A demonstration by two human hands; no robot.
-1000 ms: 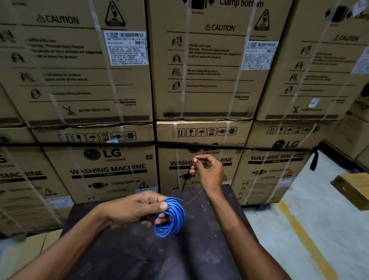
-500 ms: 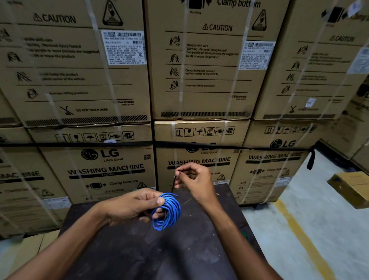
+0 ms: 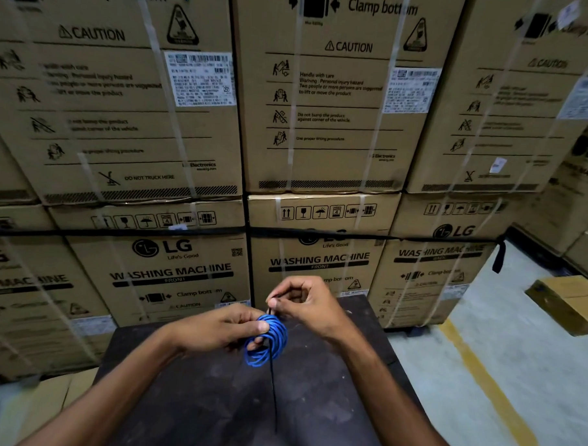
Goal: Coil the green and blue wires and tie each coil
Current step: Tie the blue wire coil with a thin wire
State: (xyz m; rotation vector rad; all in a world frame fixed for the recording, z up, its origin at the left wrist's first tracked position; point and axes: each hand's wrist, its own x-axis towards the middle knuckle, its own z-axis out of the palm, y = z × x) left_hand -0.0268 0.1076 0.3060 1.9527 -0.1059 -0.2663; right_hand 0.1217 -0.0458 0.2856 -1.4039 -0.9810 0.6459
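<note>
A wall of strapped washing machine cartons (image 3: pixel 188 150) fills the space ahead of me, and one small loose carton (image 3: pixel 565 302) lies on the concrete floor to my right. Just in front of me is the dark, scuffed surface (image 3: pixel 183 403) I work over, so the coil has somewhere to land if it slips. My left hand (image 3: pixel 213 330) grips the blue wire coil (image 3: pixel 267 339) with thumb on top and fingers curled through the loops, which keeps the turns bunched and facing my other hand. My right hand (image 3: pixel 312 308) pinches the top of a thin black tie (image 3: pixel 272 383) right at the coil's upper edge; its tail hangs straight down across the loops. I judge I am cinching the blue coil. No green wire is in view.
</note>
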